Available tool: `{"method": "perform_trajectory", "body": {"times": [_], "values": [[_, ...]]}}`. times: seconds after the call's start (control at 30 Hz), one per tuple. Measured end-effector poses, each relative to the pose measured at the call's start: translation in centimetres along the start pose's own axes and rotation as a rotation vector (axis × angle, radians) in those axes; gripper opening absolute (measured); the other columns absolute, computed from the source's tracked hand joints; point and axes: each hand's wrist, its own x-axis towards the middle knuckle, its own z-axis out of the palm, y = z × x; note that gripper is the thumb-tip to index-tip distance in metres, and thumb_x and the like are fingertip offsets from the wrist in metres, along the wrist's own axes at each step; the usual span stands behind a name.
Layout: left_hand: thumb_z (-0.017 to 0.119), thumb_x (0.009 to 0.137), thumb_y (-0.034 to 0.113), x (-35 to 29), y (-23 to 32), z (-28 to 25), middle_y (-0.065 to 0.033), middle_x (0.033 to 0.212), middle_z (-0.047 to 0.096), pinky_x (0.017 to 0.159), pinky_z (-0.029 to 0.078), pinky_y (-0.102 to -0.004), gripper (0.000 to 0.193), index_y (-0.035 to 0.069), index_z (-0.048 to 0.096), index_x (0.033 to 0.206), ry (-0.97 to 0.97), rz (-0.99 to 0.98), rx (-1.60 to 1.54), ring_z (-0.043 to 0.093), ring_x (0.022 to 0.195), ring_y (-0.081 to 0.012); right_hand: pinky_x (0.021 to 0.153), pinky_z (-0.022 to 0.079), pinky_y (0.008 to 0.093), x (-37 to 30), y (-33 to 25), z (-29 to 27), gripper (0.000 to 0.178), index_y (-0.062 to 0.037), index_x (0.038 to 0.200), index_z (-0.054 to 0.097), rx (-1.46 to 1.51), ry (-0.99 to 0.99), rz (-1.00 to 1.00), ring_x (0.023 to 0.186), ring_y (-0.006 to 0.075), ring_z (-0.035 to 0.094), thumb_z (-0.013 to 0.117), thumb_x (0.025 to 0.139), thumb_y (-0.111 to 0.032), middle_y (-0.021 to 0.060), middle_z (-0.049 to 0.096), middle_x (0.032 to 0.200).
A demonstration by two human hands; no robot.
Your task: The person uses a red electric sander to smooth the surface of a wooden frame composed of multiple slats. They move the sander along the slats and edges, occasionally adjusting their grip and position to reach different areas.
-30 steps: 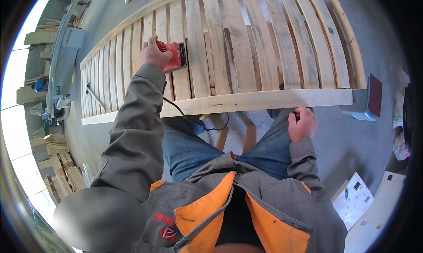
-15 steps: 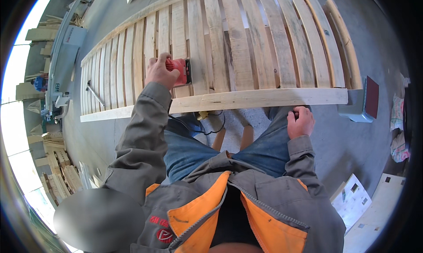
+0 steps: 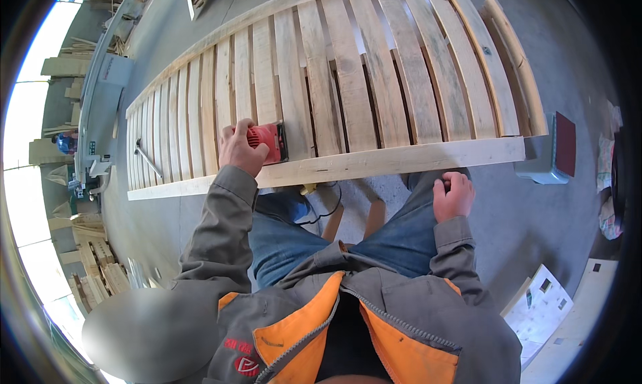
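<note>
My left hand (image 3: 242, 149) is closed around a red electric sander (image 3: 270, 142), which lies on the slats of a long wooden frame (image 3: 394, 155) close to the near rail. The slats are pale bare wood with narrow gaps between them. The sander's dark base edge shows on its right side; its underside is hidden. My right hand (image 3: 455, 195) rests on my right thigh near the rail, fingers curled into a loose fist, with nothing visible in it.
A hammer (image 3: 148, 158) lies on the slats at the left end. A black cord (image 3: 326, 215) hangs below the near rail between my legs. Right of the frame stands a grey-blue box (image 3: 545, 158) with a dark red side. Stacked timber (image 3: 100, 267) lies at the left.
The sander and my left hand have come nearer along the slats, up to the near rail. The right hand stays on my thigh, its fingers slightly more curled.
</note>
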Motion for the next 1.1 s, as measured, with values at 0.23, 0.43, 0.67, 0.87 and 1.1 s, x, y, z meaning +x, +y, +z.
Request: {"method": "perform_trajectory", "body": {"times": [0.23,0.43,0.67,0.87,1.1], "values": [[0.074,0.078,0.021,5.1,0.3,0.2,-0.0214,0.13,0.058,0.108,0.051,-0.0489,0.055,0.017,0.065,0.133,0.014,-0.012,0.004,0.06,0.122,-0.0432,0.089,0.047,0.0486,0.5,-0.3,-0.2,0.02,-0.0124,0.098,0.068,0.032,0.0,-0.012,0.095,0.03,0.064,0.081,0.084,-0.016,0.004,0.067,0.094],[0.074,0.079,0.021,10.4,0.8,0.3,-0.0211,0.126,0.058,0.104,0.054,-0.0477,0.055,0.016,0.064,0.133,0.02,-0.045,0.029,0.062,0.118,-0.0428,0.086,0.047,0.0484,0.9,-0.6,-0.2,0.019,-0.0123,0.095,0.066,0.051,0.015,-0.025,0.092,0.0319,0.062,0.081,0.083,-0.015,0.0052,0.066,0.093],[0.076,0.079,0.019,15.8,-1.1,0.2,-0.0217,0.124,0.058,0.102,0.056,-0.047,0.055,0.016,0.065,0.132,0.051,-0.062,0.031,0.066,0.112,-0.0419,0.082,0.047,0.0486,1.5,-1.0,-0.3,0.018,-0.0101,0.088,0.061,0.044,0.031,-0.05,0.087,0.0341,0.06,0.079,0.087,-0.012,0.0078,0.063,0.089],[0.076,0.078,0.019,19.9,-0.7,0.5,-0.0223,0.124,0.059,0.1,0.057,-0.047,0.054,0.016,0.066,0.131,0.07,-0.01,0.014,0.067,0.11,-0.042,0.078,0.045,0.048,1.7,-1.0,-0.2,0.02,-0.0115,0.085,0.059,0.069,0.037,-0.06,0.084,0.0341,0.058,0.079,0.084,-0.008,0.0074,0.061,0.087],[0.078,0.078,0.025,26.4,-0.3,1.2,-0.0214,0.121,0.062,0.102,0.055,-0.0456,0.053,0.017,0.067,0.13,0.112,0.058,0.049,0.066,0.113,-0.0407,0.078,0.044,0.0479,1.7,-1.1,-0.1,0.023,-0.0115,0.083,0.057,0.067,0.043,-0.056,0.082,0.0342,0.056,0.08,0.084,-0.008,0.0077,0.06,0.085]]}}
